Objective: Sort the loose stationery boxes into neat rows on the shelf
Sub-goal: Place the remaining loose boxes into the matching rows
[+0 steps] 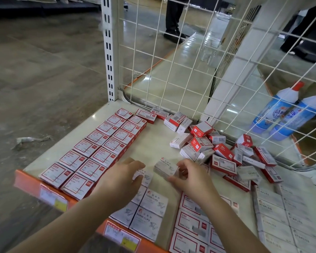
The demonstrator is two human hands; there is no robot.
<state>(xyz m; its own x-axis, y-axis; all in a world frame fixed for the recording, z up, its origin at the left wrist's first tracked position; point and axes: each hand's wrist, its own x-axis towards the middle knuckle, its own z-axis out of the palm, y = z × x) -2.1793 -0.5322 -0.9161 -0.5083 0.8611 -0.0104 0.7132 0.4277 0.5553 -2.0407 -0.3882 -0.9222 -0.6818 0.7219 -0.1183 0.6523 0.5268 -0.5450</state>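
View from my head, looking down at a pale shelf [153,143] with an orange front lip. My right hand [187,177] grips a white box [166,169] printed "PAPER CLIPS", thumb on its near edge and fingers curled over its far right end; the box is tilted, raised off the shelf surface. My left hand [123,177] lies at 9 o'clock of that box, just beside it, fingers fairly straight and resting flat on another white paper-clip box [144,177], which it partly hides. At 6 o'clock of my hands stands a short block of white boxes [148,214], each reading "PAPER CLIPS" beside a drawing of clips. At 9 to 11 o'clock run two neat rows of red-bordered boxes [98,150], also marked "PAPER CLIPS" in small print. At 5 o'clock lies a row of larger red-framed boxes [192,223]; their writing is too small to read. At 4 o'clock, white boxes marked "STAPLES" [274,207] are ranged in rows. At 1 to 3 o'clock, a loose heap of red-and-white boxes [223,150] is jumbled against the wire grid [171,57]; several show "STAPLES". Beyond the grid, at 2 o'clock, lie two blue-and-white bottles [285,114] with red caps.
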